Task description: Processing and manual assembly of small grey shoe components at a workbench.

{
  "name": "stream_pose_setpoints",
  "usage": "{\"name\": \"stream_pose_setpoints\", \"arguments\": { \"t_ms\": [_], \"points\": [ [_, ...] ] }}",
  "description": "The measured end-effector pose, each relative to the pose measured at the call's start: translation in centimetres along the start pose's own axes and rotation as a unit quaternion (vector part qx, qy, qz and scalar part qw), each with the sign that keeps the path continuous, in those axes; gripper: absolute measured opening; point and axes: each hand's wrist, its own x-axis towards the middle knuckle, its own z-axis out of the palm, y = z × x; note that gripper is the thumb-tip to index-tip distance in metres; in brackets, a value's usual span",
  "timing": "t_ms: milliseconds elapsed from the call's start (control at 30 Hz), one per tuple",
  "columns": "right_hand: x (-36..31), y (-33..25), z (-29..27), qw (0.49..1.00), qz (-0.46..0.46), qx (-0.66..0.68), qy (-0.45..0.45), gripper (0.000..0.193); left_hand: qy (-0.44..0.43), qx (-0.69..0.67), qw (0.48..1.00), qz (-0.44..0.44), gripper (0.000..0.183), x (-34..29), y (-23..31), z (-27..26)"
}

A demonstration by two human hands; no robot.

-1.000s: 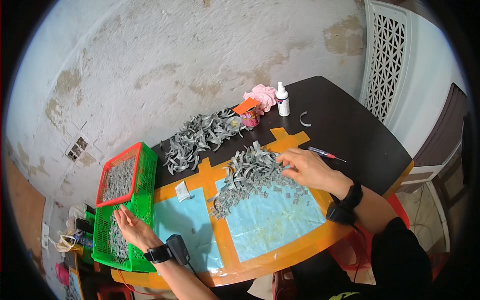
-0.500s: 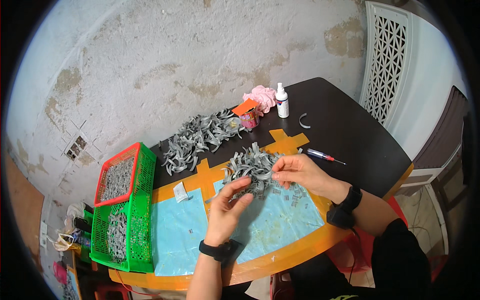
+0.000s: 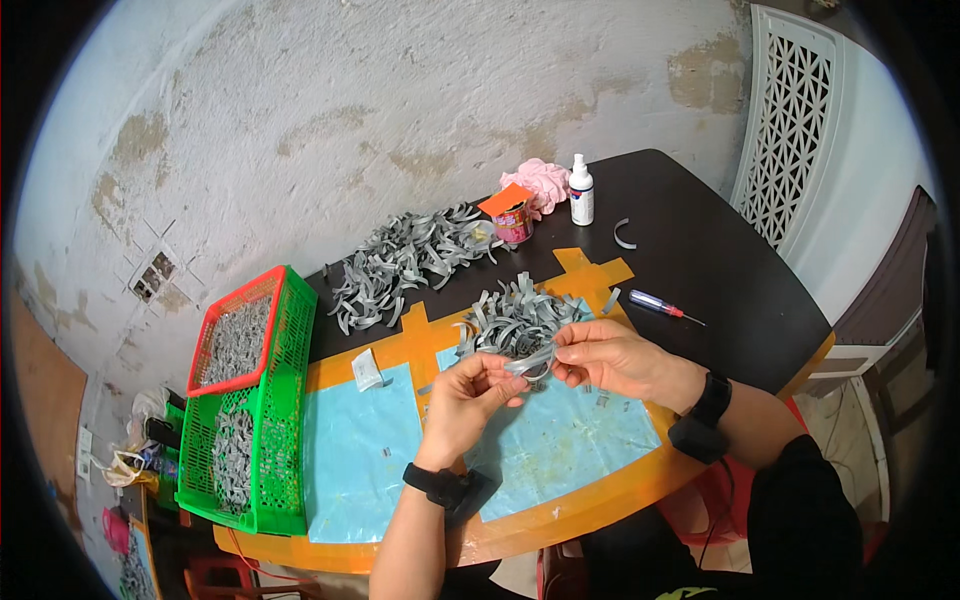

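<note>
My left hand (image 3: pixel 466 405) and my right hand (image 3: pixel 622 364) are close together above the blue sheet (image 3: pixel 560 455). Between them is a curved grey strip (image 3: pixel 533 362), its left end pinched by my left thumb and fingers, its right end by my right hand. Whether it is one strip or several together I cannot make out. Just beyond my fingers lies a heap of similar grey strips (image 3: pixel 515 310). Small grey pieces on the sheet are partly hidden by my right hand.
A larger pile of strips (image 3: pixel 400 260) lies by the wall. At left, a red basket (image 3: pixel 268 345) and a green basket (image 3: pixel 283 440) hold grey pieces. Farther back stand a tin (image 3: pixel 514 225), a pink cloth (image 3: pixel 543 187) and a spray bottle (image 3: pixel 581 192). A screwdriver (image 3: pixel 655 304) lies right.
My hands have drawn closer together. My left fingers, apart before, now pinch the grey strip that my right hand also grips. The whole view has shifted slightly.
</note>
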Motion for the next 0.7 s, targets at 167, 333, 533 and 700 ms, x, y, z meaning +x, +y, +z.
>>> {"name": "stream_pose_setpoints", "arguments": {
  "t_ms": [167, 333, 533, 700],
  "points": [
    [-0.6, -0.2, 2.4, 0.985, -0.08, -0.127, 0.089, 0.029, 0.03, -0.038, 0.999, 0.017, 0.018, 0.0, 0.3, 0.3],
    [-1.3, -0.8, 3.7, 0.808, -0.293, -0.495, 0.129, 0.032, 0.044, -0.017, 0.999, 0.027, 0.015, -0.3, 1.1, 1.4],
    [-0.6, 0.7, 2.4, 0.822, -0.222, -0.523, 0.048, 0.021, -0.043, 0.019, 0.999, 0.008, 0.009, -0.2, 0.3, 0.6],
    [-0.6, 0.6, 1.2, 0.924, -0.155, -0.346, 0.047, 0.011, -0.028, 0.271, 0.957, 0.102, 0.012, -0.4, 1.2, 1.7]
  ]
}}
